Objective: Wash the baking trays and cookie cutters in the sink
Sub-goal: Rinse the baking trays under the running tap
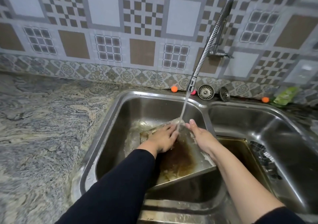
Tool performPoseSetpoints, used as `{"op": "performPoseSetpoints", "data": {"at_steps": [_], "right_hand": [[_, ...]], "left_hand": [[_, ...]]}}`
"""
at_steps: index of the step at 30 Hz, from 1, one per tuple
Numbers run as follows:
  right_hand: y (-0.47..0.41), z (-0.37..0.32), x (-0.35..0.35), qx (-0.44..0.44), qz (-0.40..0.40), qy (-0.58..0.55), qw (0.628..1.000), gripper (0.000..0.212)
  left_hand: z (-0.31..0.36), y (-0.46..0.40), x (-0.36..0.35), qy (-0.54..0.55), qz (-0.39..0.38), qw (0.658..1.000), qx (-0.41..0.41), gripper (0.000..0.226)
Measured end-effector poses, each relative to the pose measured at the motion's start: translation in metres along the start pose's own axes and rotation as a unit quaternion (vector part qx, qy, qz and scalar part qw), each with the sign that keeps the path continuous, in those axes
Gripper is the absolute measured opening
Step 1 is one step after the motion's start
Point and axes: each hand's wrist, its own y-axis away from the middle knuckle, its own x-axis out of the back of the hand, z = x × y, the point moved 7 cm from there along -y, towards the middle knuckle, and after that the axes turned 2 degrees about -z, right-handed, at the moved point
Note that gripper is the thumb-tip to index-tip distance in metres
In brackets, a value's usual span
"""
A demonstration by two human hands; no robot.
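A metal baking tray (182, 160) with brown baked-on stains leans tilted in the left basin of the steel sink (103, 131). Water from the faucet (191, 84) falls on its upper corner. My left hand (161, 138) lies flat on the tray's face, fingers stretched toward the stream. My right hand (200, 135) grips the tray's right edge, thumb up beside the water. A second stained tray (240, 148) rests across the divider into the right basin. Beside it lies a dark fluted metal piece (263, 156). Another wet tray (172, 215) shows at the bottom edge.
The right basin (268, 120) holds the second tray and fluted piece. Two sink strainers (205, 92) lean on the back ledge, with small orange balls (174, 89) and a green packet (284, 95) nearby. Marbled stone counter (43, 129) spreads to the left.
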Motion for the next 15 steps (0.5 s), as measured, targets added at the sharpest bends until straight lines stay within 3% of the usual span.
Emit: {"op": "performPoseSetpoints", "data": {"at_steps": [4,6,8,11,15], "right_hand": [[0.003,0.002,-0.003,0.007,0.019,-0.047,0.999,0.050],[0.003,0.001,0.001,0.023,0.022,-0.072,0.997,0.046],[0.004,-0.002,0.004,0.042,0.018,-0.072,0.996,0.046],[0.001,-0.001,0.002,0.067,0.014,-0.061,0.996,0.053],[-0.010,0.006,-0.009,0.083,0.021,0.083,0.993,0.061]], "left_hand": [[-0.020,0.017,0.009,-0.109,-0.010,0.991,0.079,0.058],[-0.036,0.027,0.015,-0.110,0.001,0.985,0.133,0.060],[-0.048,0.035,0.019,-0.007,0.026,0.985,0.168,0.065],[-0.051,0.037,0.031,0.184,0.110,0.965,0.150,0.077],[-0.051,0.047,0.053,0.323,0.235,0.908,0.125,0.062]]}}
